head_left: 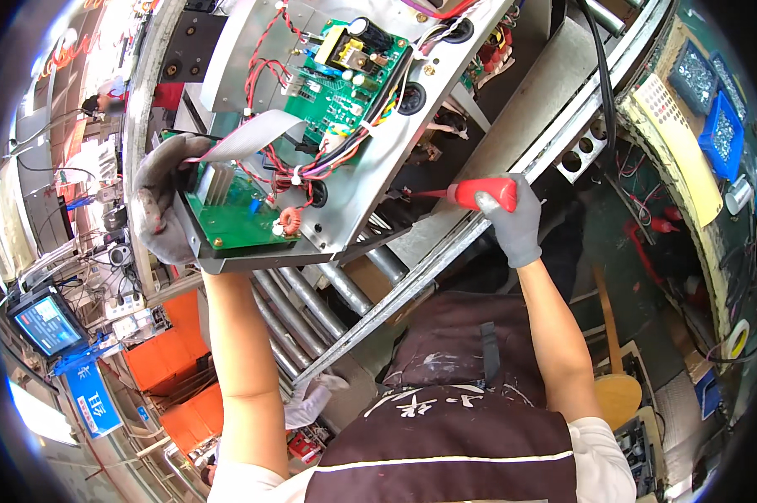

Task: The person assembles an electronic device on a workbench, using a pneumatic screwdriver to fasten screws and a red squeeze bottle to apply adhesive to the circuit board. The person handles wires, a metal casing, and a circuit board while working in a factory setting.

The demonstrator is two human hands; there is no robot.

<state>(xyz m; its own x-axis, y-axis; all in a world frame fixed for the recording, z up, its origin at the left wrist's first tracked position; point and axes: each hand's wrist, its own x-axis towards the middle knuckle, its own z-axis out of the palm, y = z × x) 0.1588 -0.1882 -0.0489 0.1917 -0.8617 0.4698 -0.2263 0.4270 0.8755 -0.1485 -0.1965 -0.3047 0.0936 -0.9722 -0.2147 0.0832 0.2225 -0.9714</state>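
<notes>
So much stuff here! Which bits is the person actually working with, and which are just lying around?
In use:
- red-handled screwdriver, gripped by the right hand
- metal panel with green circuit boards, steadied by the left hand

Lying about:
- blue bins of screws
- roll of tape
- small screen
- orange crates

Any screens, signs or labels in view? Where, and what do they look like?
Screen: far left, below the left hand's side; small tilted monitor, lit blue-green, dark frame.
Sign: lower left, under the screen; blue rectangle, white characters.
Glowing sign: top left, orange-red, blurred.
</notes>
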